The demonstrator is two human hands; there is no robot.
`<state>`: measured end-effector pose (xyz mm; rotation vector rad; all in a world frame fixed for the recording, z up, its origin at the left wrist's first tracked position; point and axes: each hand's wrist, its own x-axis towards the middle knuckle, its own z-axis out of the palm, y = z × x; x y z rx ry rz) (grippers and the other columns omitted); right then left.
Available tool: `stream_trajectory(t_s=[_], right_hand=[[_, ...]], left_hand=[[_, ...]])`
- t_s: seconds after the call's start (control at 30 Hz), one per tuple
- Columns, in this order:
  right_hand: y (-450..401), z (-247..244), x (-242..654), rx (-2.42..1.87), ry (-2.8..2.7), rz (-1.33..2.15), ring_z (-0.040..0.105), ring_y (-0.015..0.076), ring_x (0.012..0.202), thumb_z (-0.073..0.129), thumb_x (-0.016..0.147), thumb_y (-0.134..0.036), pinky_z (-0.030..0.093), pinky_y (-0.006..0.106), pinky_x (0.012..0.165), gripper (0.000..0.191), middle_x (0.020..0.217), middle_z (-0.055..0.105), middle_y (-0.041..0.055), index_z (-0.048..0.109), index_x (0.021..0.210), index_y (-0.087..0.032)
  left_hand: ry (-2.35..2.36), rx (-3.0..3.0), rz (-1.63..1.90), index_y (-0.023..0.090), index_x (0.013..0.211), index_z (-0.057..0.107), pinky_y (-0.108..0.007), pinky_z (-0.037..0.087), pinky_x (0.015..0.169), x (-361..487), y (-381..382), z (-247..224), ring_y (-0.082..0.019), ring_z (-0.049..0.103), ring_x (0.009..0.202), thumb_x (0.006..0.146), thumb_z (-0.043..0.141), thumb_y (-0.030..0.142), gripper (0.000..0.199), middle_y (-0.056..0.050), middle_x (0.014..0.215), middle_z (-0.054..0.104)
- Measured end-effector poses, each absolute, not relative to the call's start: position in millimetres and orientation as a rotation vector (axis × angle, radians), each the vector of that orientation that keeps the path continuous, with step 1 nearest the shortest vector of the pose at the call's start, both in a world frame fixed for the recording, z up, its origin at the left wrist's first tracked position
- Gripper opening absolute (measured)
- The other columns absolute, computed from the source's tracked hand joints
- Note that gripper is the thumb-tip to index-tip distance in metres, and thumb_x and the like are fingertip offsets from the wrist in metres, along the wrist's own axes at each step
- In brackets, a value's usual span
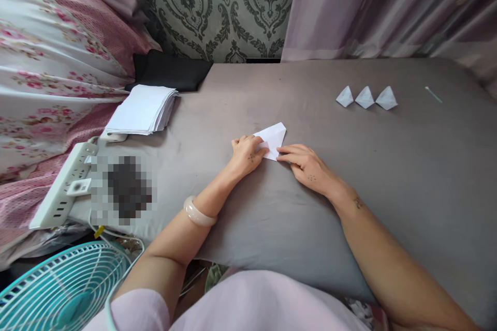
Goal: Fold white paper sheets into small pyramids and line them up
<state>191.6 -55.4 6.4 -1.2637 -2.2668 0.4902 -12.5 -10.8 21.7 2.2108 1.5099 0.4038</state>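
A small folded white paper lies on the grey cloth surface in front of me. My left hand is closed on its left side, fingers bent over the paper and thumb at its lower edge. At the paper's lower right corner, my right hand pinches the edge between thumb and fingertips. Part of the paper is hidden under my left fingers. Three folded white paper shapes stand in a row at the back right.
A stack of white sheets lies at the left, before a black folder. Nearer are a white power strip, a blurred-out object and a turquoise fan. A thin stick lies far right.
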Motion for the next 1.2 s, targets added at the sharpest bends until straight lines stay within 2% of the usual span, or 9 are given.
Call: stream_trajectory(t_s=[0.3, 0.97, 1.2], right_hand=[[-54.7, 4.8, 192.3, -1.264, -2.272, 0.484, 0.055, 0.0221, 0.118, 0.042, 0.082, -0.002, 0.044, 0.046, 0.101, 0.047, 0.126, 0.064, 0.0034, 0.071, 0.109, -0.028], [-62.1, 12.3, 188.9, -1.229, -2.367, 0.368, 0.056, 0.022, 0.121, 0.041, 0.083, -0.002, 0.044, 0.043, 0.104, 0.045, 0.127, 0.064, 0.0066, 0.069, 0.112, -0.021], [-63.3, 14.1, 191.1, -1.211, -2.382, 0.42, 0.054, 0.022, 0.123, 0.041, 0.079, 0.0, 0.044, 0.044, 0.104, 0.054, 0.129, 0.062, 0.0052, 0.062, 0.123, -0.023]], left_hand=[[1.543, 2.098, 0.403, 0.017, 0.077, 0.058, -0.043, 0.031, 0.092, -9.8, -9.9, 25.3, -0.025, 0.055, 0.093, 0.084, 0.055, 0.027, 0.013, -0.003, 0.074, 0.06], [1.552, 2.055, 0.382, 0.018, 0.079, 0.06, -0.042, 0.032, 0.09, -8.6, -6.5, 25.0, -0.025, 0.055, 0.091, 0.082, 0.056, 0.028, 0.01, -0.002, 0.071, 0.059], [1.557, 2.025, 0.363, 0.017, 0.079, 0.06, -0.041, 0.032, 0.089, -10.0, -4.3, 25.0, -0.024, 0.056, 0.088, 0.081, 0.056, 0.029, 0.013, -0.001, 0.068, 0.057]])
